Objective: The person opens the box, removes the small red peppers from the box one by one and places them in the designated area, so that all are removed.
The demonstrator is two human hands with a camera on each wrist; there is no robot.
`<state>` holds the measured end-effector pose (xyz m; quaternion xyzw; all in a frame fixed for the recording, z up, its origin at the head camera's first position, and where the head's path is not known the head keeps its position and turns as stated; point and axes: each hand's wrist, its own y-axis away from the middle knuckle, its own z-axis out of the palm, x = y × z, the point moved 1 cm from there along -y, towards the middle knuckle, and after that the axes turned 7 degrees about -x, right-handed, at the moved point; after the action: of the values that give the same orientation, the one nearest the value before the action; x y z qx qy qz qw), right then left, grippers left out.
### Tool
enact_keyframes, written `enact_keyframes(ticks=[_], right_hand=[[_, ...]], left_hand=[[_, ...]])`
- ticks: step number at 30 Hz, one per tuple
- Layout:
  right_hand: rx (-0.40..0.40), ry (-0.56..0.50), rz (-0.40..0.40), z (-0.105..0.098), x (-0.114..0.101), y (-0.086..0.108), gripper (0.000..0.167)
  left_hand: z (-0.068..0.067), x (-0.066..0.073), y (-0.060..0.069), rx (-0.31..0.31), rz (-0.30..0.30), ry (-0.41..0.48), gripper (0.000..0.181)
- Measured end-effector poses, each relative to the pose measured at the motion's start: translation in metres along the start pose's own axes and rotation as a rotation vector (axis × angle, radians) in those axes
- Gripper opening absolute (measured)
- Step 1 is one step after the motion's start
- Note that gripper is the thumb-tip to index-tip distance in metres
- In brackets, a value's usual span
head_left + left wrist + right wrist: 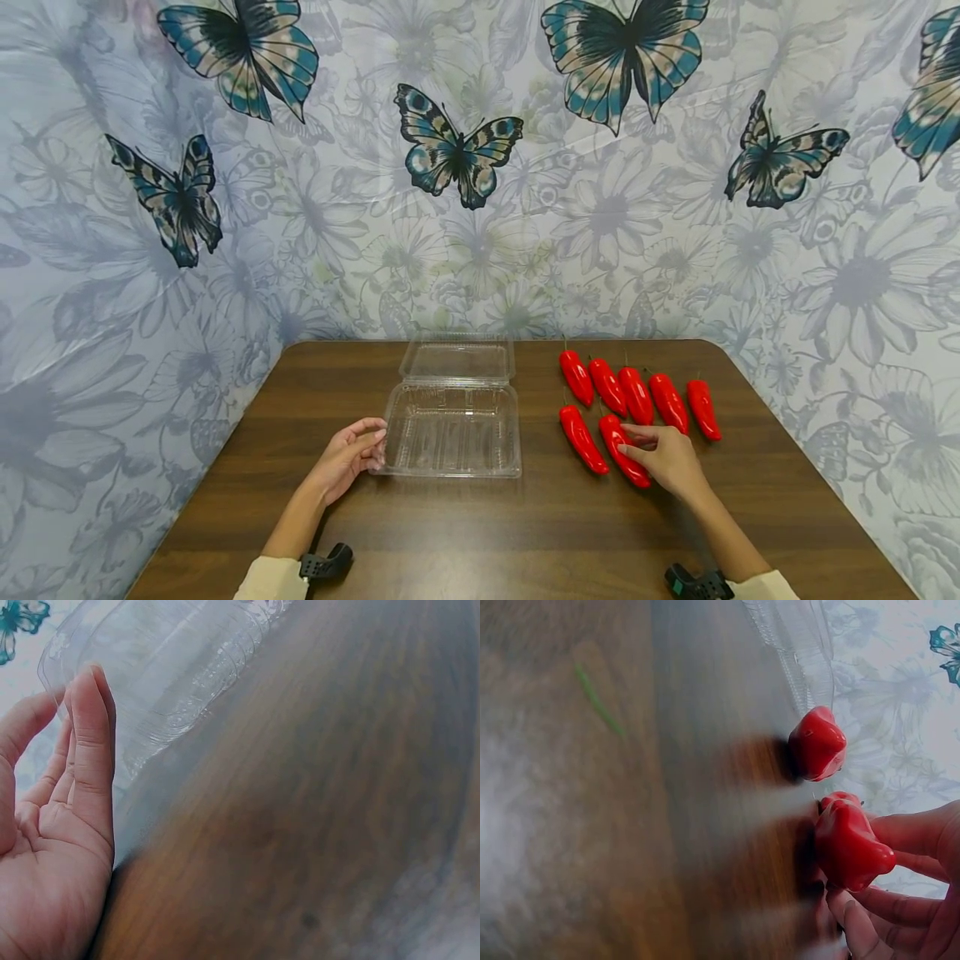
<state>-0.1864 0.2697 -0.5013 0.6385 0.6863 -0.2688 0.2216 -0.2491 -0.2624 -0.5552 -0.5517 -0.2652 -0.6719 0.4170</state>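
A clear plastic clamshell container point(453, 473) lies with its lid point(457, 337) raised at the back. At its left side, my left hand point(351, 457) pinches the rim between thumb and fingers; the left wrist view shows the fingers point(91, 742) nearly straight against the clear wall. On the right, a red chili pepper point(612, 435) is held between the thumb and fingers of my right hand point(669, 457), low over the table. Another red chili pepper point(583, 440) lies just left of it, also seen in the right wrist view as a glossy red pepper point(819, 744).
Several more red chili peppers point(636, 396) lie in a row behind the right hand, one pepper point(703, 410) at the far right. All rest on a brown wooden table point(480, 542). Behind its back edge stands a wall with flowers and butterflies point(461, 150).
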Motion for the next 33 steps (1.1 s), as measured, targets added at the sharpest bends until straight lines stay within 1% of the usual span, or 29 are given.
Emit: enact_keyframes(ticks=[8, 11, 18, 20, 25, 28, 31, 33], right_hand=[[-0.005, -0.021, -0.003, 0.0, 0.001, 0.003, 0.038], [-0.02, -0.036, 0.011, -0.001, 0.001, 0.003, 0.038], [-0.045, -0.078, 0.051, -0.002, 0.003, 0.004, 0.039], [-0.055, -0.083, 0.056, -0.003, 0.003, 0.005, 0.039], [-0.066, -0.111, 0.052, -0.012, 0.0, 0.005, 0.036], [-0.054, -0.12, 0.044, -0.02, -0.002, 0.005, 0.034], [-0.046, -0.113, 0.036, -0.027, -0.003, 0.006, 0.033], [-0.043, -0.107, 0.032, -0.03, -0.005, 0.008, 0.032]], left_hand=[[0.0, 0.0, -0.001, -0.007, -0.006, -0.008, 0.021], [0.001, 0.001, -0.001, -0.007, -0.008, 0.007, 0.02], [0.003, 0.003, -0.002, -0.041, 0.003, 0.042, 0.021], [0.002, 0.003, -0.001, -0.035, -0.002, 0.045, 0.02], [0.003, 0.006, 0.001, 0.024, -0.028, 0.021, 0.02], [0.004, 0.008, 0.002, 0.086, -0.04, -0.019, 0.021], [0.002, 0.01, 0.005, 0.158, -0.073, -0.06, 0.023], [0.001, 0.011, 0.009, 0.19, -0.097, -0.084, 0.027]])
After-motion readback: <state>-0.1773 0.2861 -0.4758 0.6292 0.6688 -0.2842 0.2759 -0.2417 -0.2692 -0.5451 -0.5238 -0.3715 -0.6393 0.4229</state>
